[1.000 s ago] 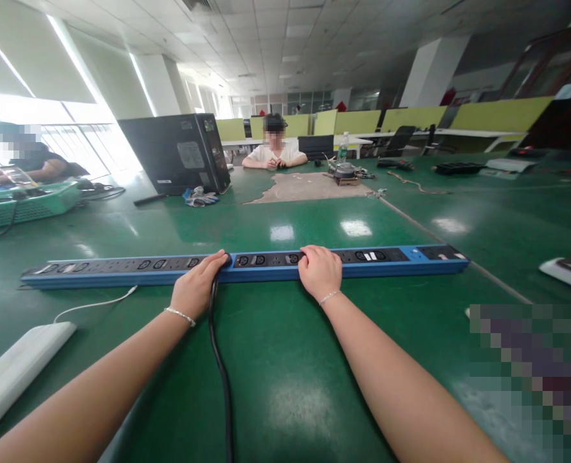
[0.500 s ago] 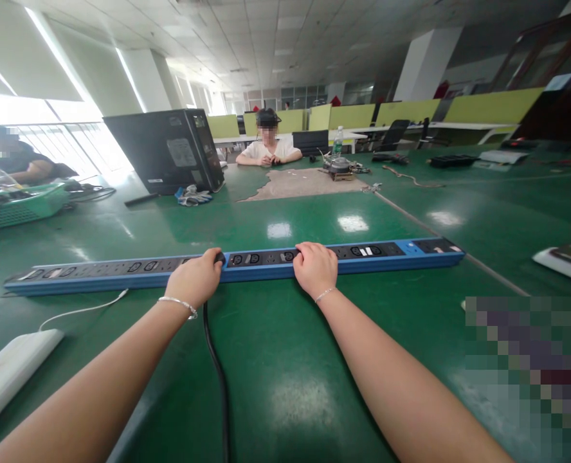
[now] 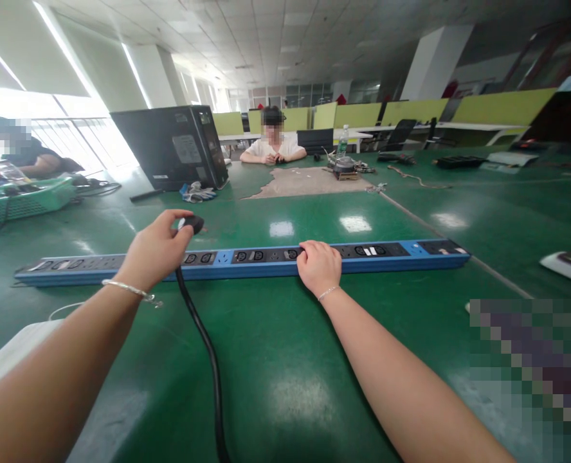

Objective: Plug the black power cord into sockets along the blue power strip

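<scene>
A long blue power strip (image 3: 266, 269) with black socket panels lies across the green table in front of me. My left hand (image 3: 156, 247) is closed on a black power plug (image 3: 192, 224), raised above the strip and apart from its sockets. The plug's thick black cord (image 3: 209, 347) hangs below the hand and runs toward me across the table. My right hand (image 3: 320, 265) grips the strip right of its middle, with fingers over the top and thumb on the near side. A blue socket (image 3: 223, 258) shows uncovered between my hands.
A black computer tower (image 3: 170, 151) stands at the back left, gloves (image 3: 197, 192) beside it. A green basket (image 3: 29, 200) sits far left. A person (image 3: 272, 145) sits across the table. A white device (image 3: 10, 357) lies near my left forearm. The green table (image 3: 266, 354) has a torn patch.
My left hand has lifted the plug off the blue socket and moved up and left with it. My right hand stays on the power strip.
</scene>
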### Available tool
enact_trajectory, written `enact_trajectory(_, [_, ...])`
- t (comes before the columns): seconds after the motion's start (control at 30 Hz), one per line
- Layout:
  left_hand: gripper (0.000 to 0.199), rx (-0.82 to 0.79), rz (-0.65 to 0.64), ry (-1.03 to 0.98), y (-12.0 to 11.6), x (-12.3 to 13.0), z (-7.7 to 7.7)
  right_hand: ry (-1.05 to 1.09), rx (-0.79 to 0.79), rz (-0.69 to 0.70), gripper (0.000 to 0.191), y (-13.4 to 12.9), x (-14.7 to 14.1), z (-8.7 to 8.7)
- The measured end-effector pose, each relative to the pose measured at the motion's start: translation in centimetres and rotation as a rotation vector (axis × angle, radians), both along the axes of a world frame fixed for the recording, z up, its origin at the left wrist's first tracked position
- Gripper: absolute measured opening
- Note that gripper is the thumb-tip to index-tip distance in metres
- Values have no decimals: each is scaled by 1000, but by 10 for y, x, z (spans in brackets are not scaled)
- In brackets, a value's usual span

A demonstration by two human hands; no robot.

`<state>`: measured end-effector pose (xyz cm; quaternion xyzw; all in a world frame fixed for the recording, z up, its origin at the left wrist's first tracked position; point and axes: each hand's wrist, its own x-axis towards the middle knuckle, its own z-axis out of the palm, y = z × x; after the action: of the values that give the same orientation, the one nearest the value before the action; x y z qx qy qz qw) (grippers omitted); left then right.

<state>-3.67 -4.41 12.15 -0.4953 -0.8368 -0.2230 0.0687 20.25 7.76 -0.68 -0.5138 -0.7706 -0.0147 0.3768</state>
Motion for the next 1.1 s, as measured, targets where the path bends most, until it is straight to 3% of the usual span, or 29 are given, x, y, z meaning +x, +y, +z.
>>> enact_trajectory(0.1, [43,-135,-24,-82,-8,-16,10,2,-4,-7,31,1,-1,0])
enact_trajectory(0.23, [46,-225,-34,-246,-10,-49,-8,4,-3,-2,31,1,-1,0])
enact_trajectory(0.33, [42,-216,22,-14,-11,-73,-24,-3,-9,-2,32,1,0,0])
enact_trajectory(0.5, [44,-228,57,48,-14,-95,-39,-7,-9,-7,32,1,0,-1])
enact_trajectory(0.77, [44,-286,28,108,-10,-102,-44,-18,-6,-4,32,1,0,0])
enact_trajectory(1.1, [41,-307,31,224,-1,-89,-38,-4,-1,3,32,1,0,-1])
